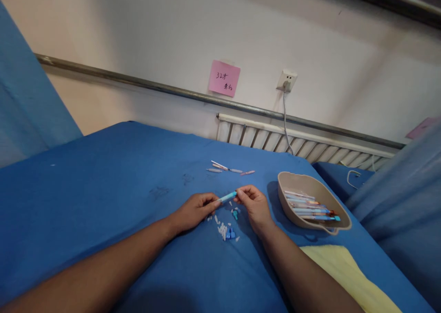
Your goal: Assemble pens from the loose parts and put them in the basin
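Observation:
Between my two hands a light blue pen [227, 197] is held slantwise, its right end higher. My left hand [198, 209] is closed on its left end. The fingertips of my right hand [253, 204] pinch the right end; whether they also hold a small part there I cannot tell. Just below the pen, a pile of small white pieces [222, 231] lies on the blue cloth [165, 267]. Beside them are small blue pieces [230, 233] and small teal pieces [234, 214].
Several slim pens or pen parts [220, 167] lie beyond my hands. At right stands a beige basket [287, 177] with several pens [310, 207] inside, and a yellow cloth [337, 267] lies nearer me. A radiator [255, 136] and a plugged socket [286, 80] are along the wall.

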`<state>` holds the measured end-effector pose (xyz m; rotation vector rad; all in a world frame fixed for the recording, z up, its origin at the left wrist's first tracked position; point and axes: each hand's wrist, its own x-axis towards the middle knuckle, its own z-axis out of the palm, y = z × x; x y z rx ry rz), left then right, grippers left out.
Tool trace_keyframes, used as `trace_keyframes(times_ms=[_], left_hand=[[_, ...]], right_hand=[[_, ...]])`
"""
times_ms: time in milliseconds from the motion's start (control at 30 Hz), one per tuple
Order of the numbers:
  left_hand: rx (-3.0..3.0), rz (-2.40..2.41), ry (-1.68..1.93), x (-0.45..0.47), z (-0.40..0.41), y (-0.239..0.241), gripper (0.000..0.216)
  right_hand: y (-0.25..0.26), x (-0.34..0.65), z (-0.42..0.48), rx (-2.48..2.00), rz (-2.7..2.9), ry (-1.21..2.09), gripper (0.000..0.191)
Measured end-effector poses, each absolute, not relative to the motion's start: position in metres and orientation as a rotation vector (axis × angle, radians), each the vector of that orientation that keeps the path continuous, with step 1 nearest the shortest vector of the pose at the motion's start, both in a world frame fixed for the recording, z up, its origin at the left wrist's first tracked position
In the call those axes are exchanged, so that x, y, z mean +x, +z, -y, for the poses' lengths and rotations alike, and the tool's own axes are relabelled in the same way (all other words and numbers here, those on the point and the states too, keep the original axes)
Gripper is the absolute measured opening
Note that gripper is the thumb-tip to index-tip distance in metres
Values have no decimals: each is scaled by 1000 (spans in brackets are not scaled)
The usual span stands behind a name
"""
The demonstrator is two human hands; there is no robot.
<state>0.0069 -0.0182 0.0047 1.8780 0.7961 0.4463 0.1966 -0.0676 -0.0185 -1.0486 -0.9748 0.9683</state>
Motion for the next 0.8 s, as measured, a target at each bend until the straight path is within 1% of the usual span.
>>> trace_keyframes(times_ms=[167, 333, 467, 600, 700, 767, 800], left_hand=[[1861, -765, 445, 6, 19, 4, 35], [1691, -745, 490, 7, 17, 1, 35], [1561, -780, 551, 8, 11, -3, 39], [1497, -833, 602, 7, 7, -3, 42], [1479, -846, 616, 6, 6, -2, 43], [1478, -841, 615, 6, 7, -1, 42], [1479, -840, 616, 6, 7, -1, 42]], right_hand=[[-15, 194, 69, -1082, 1016, 934, 26], [-13, 196, 68, -1084, 1096, 944, 28], [-19, 207, 68, -1315, 1333, 843, 26], [-19, 213, 75, -1593, 1735, 614, 19], [-17, 210, 81, -1657, 1946, 461, 10], [-16, 208, 82, -1652, 1993, 432, 4], [-16, 208, 81, -1641, 1976, 427, 5]])
